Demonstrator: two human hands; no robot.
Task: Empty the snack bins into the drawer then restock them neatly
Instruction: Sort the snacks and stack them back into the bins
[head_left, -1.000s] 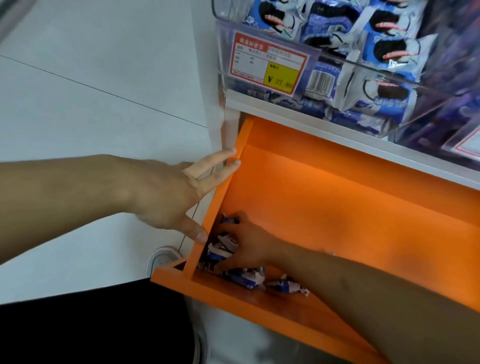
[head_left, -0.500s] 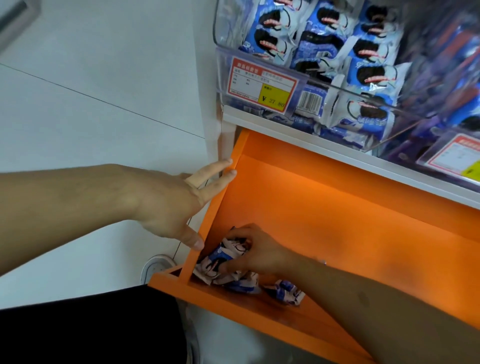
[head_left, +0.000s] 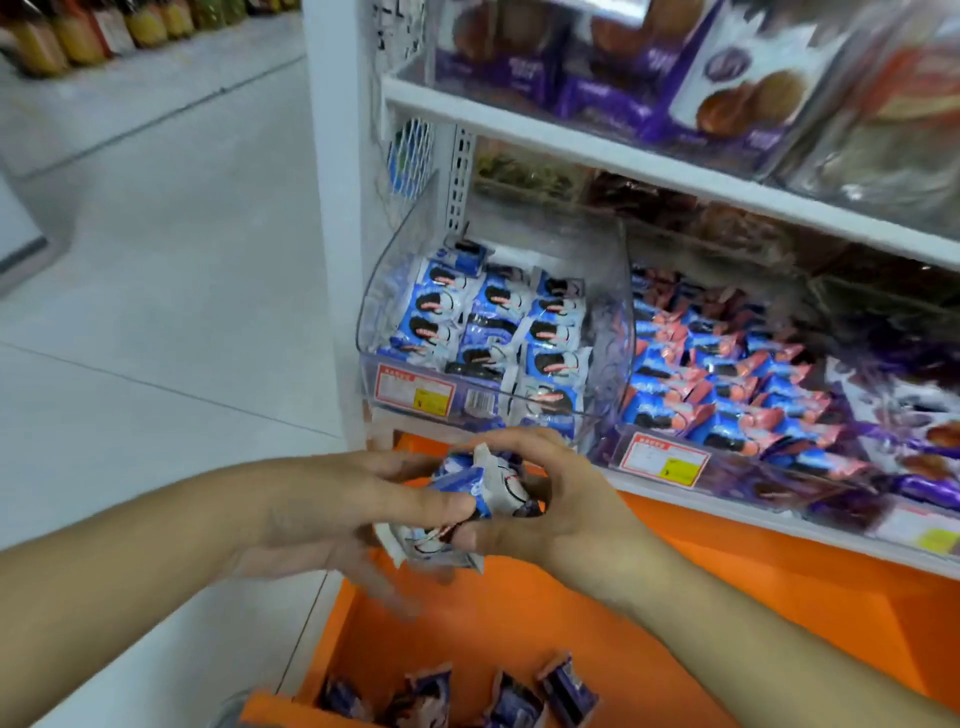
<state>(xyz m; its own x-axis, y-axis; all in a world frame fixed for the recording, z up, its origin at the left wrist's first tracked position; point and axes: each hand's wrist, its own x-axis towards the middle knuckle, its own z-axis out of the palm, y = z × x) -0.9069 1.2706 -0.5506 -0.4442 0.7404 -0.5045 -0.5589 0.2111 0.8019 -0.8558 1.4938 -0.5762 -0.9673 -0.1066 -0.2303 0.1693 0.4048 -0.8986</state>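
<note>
Above orange drawer (head_left: 597, 618): both hands clutch crinkly packets (head_left: 470, 501).

blue-white snack packets (head_left: 470, 506) bunched above orange drawer (head_left: 779, 597), clear bin (head_left: 496, 332) part-filled

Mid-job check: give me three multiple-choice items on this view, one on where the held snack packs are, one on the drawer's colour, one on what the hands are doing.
1. Where are the held snack packs?
A. above the open drawer
B. on the floor
C. on the top shelf

2. What colour is the drawer?
A. green
B. orange
C. white

3. What are the left hand and right hand doing?
A. both hang idle
B. both hold the packs between them
C. only the left holds anything

Answers: 1 A, the packs sit over the drawer, in front of the clear bin. 2 B, its floor and walls are orange. 3 B, fingers of both hands curl round the bundle.
</note>
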